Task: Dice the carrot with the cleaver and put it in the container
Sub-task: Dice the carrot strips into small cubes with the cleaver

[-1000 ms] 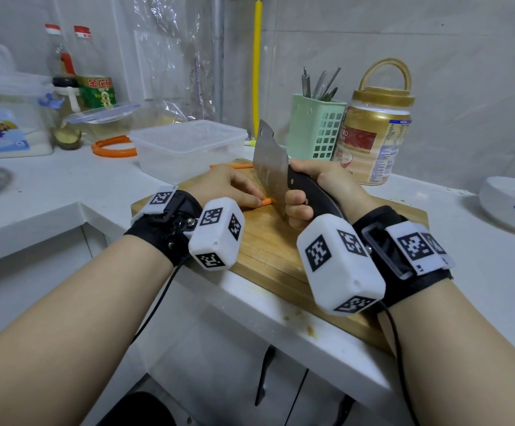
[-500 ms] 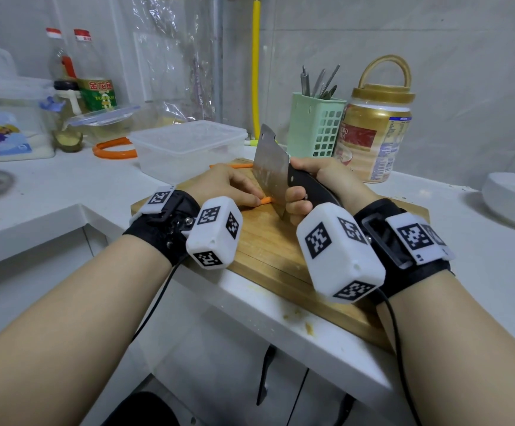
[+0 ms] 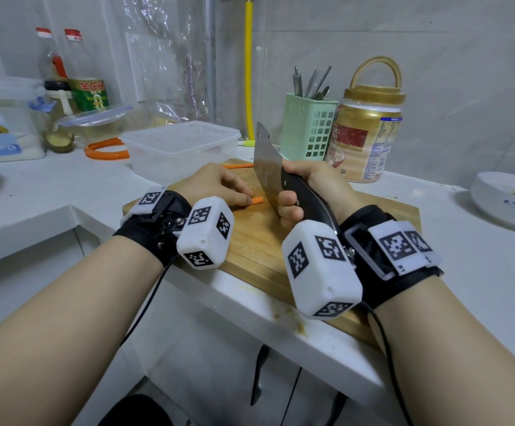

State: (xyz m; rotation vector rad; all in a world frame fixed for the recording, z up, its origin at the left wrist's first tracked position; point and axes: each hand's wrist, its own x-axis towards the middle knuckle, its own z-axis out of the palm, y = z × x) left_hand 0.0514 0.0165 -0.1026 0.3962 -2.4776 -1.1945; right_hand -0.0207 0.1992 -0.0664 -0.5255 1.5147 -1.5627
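Observation:
A thin orange carrot strip (image 3: 257,200) lies on the wooden cutting board (image 3: 250,241). My left hand (image 3: 216,186) pins it down with curled fingers, and only its right end shows. My right hand (image 3: 308,192) grips the black handle of the cleaver (image 3: 268,170). The steel blade stands on edge just right of the carrot's end, close to the board. A second carrot strip (image 3: 237,165) lies at the board's far edge. The clear plastic container (image 3: 182,146) stands behind the board to the left.
A green utensil basket (image 3: 308,127) and a gold-lidded jar (image 3: 367,130) stand behind the board. A white bowl (image 3: 508,198) sits at the right. Bottles, a lidded box and an orange ring (image 3: 105,149) crowd the back left. The counter edge runs under my wrists.
The cleaver blade has shifted slightly against the carrot's end while my left hand stays on the strip. The view has barely moved.

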